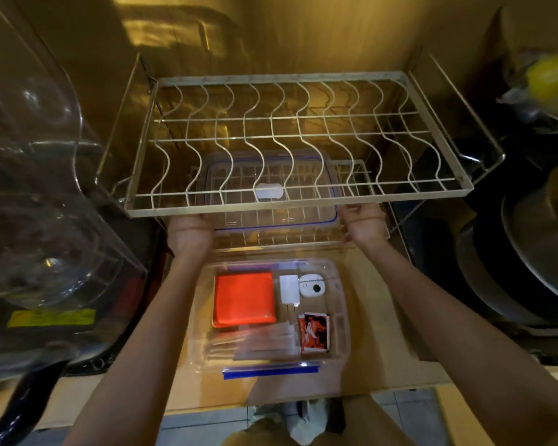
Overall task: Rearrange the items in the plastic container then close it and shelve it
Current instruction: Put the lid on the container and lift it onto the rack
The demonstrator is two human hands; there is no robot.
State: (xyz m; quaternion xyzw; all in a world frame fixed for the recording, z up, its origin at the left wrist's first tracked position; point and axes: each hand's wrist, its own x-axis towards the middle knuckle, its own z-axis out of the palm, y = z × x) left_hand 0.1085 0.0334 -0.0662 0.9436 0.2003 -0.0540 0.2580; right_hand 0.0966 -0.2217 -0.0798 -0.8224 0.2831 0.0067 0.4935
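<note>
Hands (190, 228) (364, 222) grasp lid (271, 188) ends; open container (268, 313) lies long axis left-right.

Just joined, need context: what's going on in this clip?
A person holds a clear lid with blue trim, left hand and right hand gripping its two sides, on the lower tier under a wire dish rack. The open plastic container sits on the counter below, packed with an orange case, white charger, white earbud case, red packet and clear sleeves. Not closed or shelved yet.

open plastic container (343, 320) sits on the wooden counter (390, 358).
</note>
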